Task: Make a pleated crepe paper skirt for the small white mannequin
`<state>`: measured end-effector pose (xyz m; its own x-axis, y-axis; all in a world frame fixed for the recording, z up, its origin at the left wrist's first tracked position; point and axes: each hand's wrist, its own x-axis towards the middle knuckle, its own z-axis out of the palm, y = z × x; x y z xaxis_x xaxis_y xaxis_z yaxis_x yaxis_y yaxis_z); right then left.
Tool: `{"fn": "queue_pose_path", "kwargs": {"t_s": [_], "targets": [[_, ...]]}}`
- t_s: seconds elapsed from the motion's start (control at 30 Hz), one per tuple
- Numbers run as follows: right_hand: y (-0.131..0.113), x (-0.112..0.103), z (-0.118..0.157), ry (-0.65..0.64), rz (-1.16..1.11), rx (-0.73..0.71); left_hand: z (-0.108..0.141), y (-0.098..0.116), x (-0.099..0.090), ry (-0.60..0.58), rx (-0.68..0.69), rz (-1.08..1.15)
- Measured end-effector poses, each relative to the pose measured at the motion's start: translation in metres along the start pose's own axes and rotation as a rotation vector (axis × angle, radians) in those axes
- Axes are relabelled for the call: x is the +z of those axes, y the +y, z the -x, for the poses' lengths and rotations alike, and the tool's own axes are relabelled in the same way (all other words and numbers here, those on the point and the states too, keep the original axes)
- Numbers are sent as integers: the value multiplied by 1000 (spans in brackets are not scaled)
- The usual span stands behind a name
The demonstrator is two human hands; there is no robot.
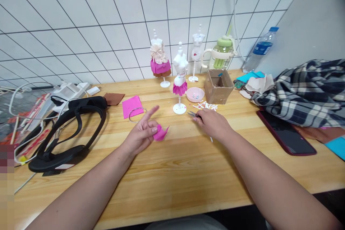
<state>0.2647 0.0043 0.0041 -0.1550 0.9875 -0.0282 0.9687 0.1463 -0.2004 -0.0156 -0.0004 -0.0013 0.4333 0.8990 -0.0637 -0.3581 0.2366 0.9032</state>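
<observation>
Scissors (192, 114) are resting in your right hand (212, 120), whose grip is curling firmly around the dark handles; the blades are pointing left, and how far they are parting you cannot tell. Your left hand (141, 133) is pinching a pink scrap (160, 133) between thumb and folded fingers, its grip closed down on it, the index finger extending toward the far right. The scrap is sitting left of the scissors, above or against the counter (167, 183); you cannot tell which. Beyond your hands, a form (180, 63) is standing upright, wearing a pink skirt (179, 88). Left of it, a sheet (132, 104) is lying flat, a ring (129, 116) overlapping it. Right of it, a bowl (195, 100) is sitting just beside a box (219, 93), paper strips (206, 105) lying nearer you.
</observation>
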Motion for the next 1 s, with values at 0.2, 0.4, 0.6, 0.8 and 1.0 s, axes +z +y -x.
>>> {"fn": "queue_pose_path", "kwargs": {"t_s": [0.2,0.4,0.6,0.8,1.0], "targets": [[-3,3,4,-49,124,-22,5,1,-2,-203,-258,48],[-1,1,2,96,78,-97,-3,-18,9,-45,-186,-419],[0,9,-5,60,59,-210,-2,-20,9,-41,-175,-469],[-1,16,-10,49,82,-177,-3,-22,8,-38,-182,-505],[-2,20,-14,49,105,-156,-2,-22,11,-32,-192,-511]]}}
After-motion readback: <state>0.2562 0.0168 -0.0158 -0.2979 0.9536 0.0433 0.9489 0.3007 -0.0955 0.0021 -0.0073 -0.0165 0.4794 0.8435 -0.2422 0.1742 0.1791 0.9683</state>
